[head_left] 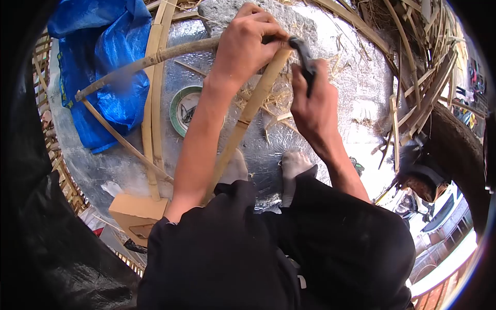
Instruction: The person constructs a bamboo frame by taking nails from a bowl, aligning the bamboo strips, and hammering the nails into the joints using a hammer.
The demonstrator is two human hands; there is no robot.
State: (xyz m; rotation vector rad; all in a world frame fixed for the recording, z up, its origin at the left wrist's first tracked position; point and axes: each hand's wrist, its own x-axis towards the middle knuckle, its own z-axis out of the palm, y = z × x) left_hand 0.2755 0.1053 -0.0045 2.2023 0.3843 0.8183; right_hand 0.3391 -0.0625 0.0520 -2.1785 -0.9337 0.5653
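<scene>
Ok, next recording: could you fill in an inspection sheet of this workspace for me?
Surface: shiny silver foil-like sheet
Job's things: long tan bamboo strip; black hand tool by its upper end
Clutter: pale fibrous shavings, crumpled blue plastic sheet, round green-rimmed bowl, brown cardboard box
Hands: left hand grips the strip near its upper end; right hand grips the tool
Cables: nothing seen
Surroundings: piled tan slats at upper right, thick brown trunk at right

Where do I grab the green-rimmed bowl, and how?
Probably pinch the green-rimmed bowl by its left rim, coming from above on the left. That edge shows, while the left arm covers part of the right side. Keep it level: dark things lie inside.
</scene>
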